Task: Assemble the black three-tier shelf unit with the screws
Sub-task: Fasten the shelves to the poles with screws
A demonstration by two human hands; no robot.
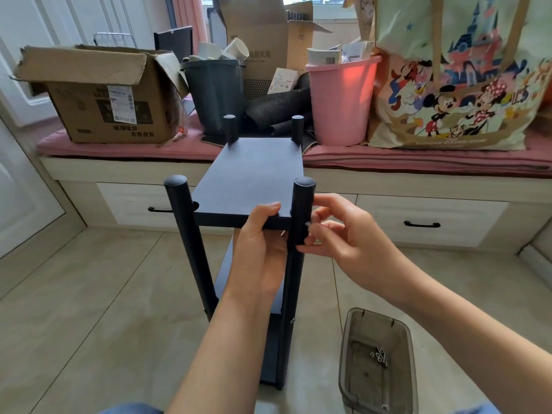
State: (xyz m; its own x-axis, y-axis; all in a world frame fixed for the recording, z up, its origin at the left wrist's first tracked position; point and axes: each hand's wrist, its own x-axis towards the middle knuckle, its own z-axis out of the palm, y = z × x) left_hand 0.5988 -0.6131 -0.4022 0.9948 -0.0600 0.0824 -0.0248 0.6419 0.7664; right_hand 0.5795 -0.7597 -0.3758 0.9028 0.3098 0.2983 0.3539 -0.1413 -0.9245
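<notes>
Several spare screws (378,355) are lying in the clear tub (346,372) nearest; beyond, the right hand (337,231) is pinching a screw (307,224) sideways against the upright post (300,216), while the left hand (263,234) is gripping the top shelf (254,180) beside it.

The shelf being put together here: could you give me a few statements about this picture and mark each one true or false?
1. The left hand grips the front edge of the top shelf board. True.
2. The right hand rests inside the clear container. False: it is at the front right post, pinching a small screw against it.
3. Spare screws lie in the clear container on the floor. True.
4. The pink bucket stands on the floor. False: it stands on the cushioned window bench.
5. The unit lies flat on its side. False: it stands upright.
</notes>
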